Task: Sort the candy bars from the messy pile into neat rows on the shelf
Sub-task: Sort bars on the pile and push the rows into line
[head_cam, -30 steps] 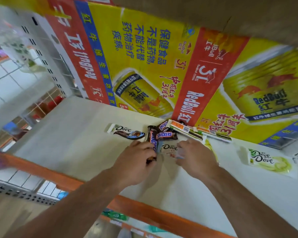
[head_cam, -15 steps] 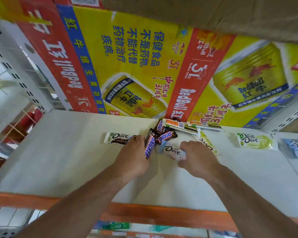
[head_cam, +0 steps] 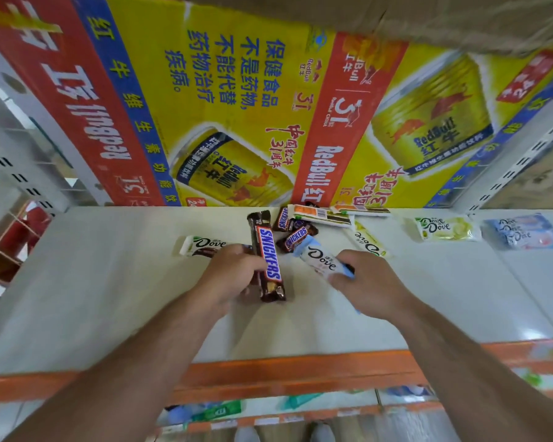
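Left hand (head_cam: pixel 233 275) curling its fingers round long brown Snickers bar (head_cam: pixel 268 260), now drawing it clear of the candy pile (head_cam: pixel 297 231), right hand (head_cam: pixel 369 282) still pinching white-and-blue Dove bar (head_cam: pixel 321 260)

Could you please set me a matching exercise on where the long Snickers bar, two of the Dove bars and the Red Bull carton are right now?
Things
1. long Snickers bar
2. blue-ended Dove bar
3. brown-swirl Dove bar
4. Red Bull carton

Places
A. gripped by the right hand
B. stands at the back of the shelf
C. gripped by the left hand
D. lies flat, partly behind the left hand

Pairs: 1-C, 2-A, 3-D, 4-B
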`<state>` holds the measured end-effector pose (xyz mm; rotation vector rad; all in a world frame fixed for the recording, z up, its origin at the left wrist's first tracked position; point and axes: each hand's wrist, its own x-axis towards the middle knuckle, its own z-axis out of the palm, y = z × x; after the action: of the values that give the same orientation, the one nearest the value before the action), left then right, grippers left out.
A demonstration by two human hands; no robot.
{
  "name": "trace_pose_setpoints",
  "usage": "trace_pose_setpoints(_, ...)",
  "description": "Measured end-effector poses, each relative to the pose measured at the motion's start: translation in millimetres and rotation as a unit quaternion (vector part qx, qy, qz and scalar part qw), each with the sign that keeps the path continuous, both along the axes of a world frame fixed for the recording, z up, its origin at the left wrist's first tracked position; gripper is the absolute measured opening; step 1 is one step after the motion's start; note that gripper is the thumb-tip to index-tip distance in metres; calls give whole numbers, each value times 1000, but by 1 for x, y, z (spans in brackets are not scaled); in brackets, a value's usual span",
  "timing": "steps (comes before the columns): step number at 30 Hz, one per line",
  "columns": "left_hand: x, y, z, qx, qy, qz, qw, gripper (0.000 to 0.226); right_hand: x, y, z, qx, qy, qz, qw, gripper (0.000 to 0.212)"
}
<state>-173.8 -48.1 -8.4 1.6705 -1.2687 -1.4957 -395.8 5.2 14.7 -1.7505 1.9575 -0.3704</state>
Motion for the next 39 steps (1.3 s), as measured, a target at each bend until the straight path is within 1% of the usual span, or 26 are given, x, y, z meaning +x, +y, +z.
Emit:
trace_pose_setpoints(3,-12,2,7,-2,42,7,999,13,-6,10,10,-8,-63,-35,997,18)
trace_pose_setpoints(7,-31,12,15,-17,58,-20,998,2,-19,23,18,-15,-144,-83,986,19)
trace_pose_setpoints(11,-56,25,22,4,105,-52,993,16,-38,42,22,-25,-218,-124,968,18)
trace_pose_setpoints(15,-89,43,28,13,116,-97,988,32,-72,68,23,-37,-235,-150,960,24)
trace_pose_setpoints(16,-100,49,28,11,115,-111,987,33,-82,75,22,-39,-240,-152,958,27)
trace_pose_setpoints(20,-153,78,32,6,110,-142,984,21,-126,111,22,-51,-260,-162,951,34)
trace_pose_setpoints(23,-198,105,36,1,105,-144,984,20,-165,142,25,-58,-261,-169,949,30)
trace_pose_setpoints(26,-239,128,39,-11,108,-155,982,17,-204,172,29,-61,-280,-175,942,26)
trace_pose_setpoints(28,-274,146,40,-15,110,-166,980,18,-237,196,30,-68,-290,-187,936,28)
trace_pose_setpoints(32,-338,178,39,-14,119,-192,974,19,-295,239,33,-72,-277,-209,935,31)
trace_pose_setpoints(36,-392,200,41,-26,106,-229,967,22,-340,272,33,-82,-301,-244,918,48)
trace_pose_setpoints(37,-405,204,43,-27,104,-239,965,22,-351,278,32,-87,-307,-252,914,47)
trace_pose_setpoints(39,-430,209,42,-28,99,-259,960,23,-370,289,30,-88,-326,-261,904,36)
